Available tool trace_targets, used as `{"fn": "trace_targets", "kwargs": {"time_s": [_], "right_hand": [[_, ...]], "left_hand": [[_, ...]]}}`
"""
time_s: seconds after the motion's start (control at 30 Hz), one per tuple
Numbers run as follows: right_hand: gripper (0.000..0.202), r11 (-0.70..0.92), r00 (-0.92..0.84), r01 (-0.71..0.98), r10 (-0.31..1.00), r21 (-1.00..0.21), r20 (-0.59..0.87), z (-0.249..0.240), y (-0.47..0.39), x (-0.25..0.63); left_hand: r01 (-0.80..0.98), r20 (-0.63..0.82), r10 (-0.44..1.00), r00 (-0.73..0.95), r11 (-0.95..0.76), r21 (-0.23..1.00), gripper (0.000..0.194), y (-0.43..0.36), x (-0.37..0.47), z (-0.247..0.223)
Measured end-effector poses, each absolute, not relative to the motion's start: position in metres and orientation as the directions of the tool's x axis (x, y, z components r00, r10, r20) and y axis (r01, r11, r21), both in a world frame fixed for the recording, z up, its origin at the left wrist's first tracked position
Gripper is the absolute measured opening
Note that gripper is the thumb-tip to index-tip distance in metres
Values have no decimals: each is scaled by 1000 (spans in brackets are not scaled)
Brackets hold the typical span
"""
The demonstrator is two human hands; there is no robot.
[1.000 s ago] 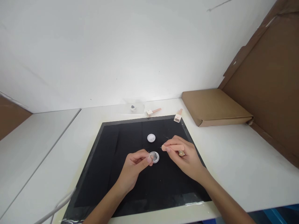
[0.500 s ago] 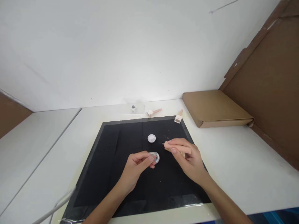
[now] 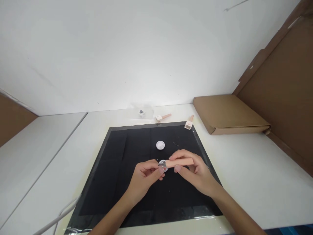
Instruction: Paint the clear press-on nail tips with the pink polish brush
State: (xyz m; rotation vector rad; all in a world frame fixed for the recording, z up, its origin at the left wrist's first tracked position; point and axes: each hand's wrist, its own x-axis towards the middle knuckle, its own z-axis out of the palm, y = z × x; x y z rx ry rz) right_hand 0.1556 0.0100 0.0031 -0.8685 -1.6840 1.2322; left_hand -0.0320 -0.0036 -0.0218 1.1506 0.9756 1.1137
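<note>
Over the black mat (image 3: 117, 182), my left hand (image 3: 146, 174) pinches a small round clear-and-silvery piece (image 3: 163, 169) between thumb and fingers. My right hand (image 3: 193, 169) grips a peach-coloured handle (image 3: 181, 162), held roughly level. The handle's thin dark tip lies over the round piece, close to my left thumb; whether it touches is too small to tell. Beyond my hands, a small white round dish (image 3: 160, 145) rests on the mat.
Two white-and-peach items (image 3: 158, 118) (image 3: 189, 124) are at the mat's back edge. A clear tray (image 3: 148, 113) with a small object is behind. A flat cardboard box (image 3: 232, 114) sits at the back right, a white cable (image 3: 58, 218) at the front left.
My right hand has moved left and slightly down, bringing the peach handle's tip over the round piece in my left hand. The view has shifted slightly.
</note>
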Motion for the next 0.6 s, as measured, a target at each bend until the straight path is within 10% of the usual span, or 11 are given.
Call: {"fn": "trace_targets", "kwargs": {"time_s": [0.6], "right_hand": [[17, 525, -473, 101, 773, -845, 423, 8, 11, 154]], "left_hand": [[-121, 23, 991, 135, -6, 993, 16, -5, -32, -17]]}}
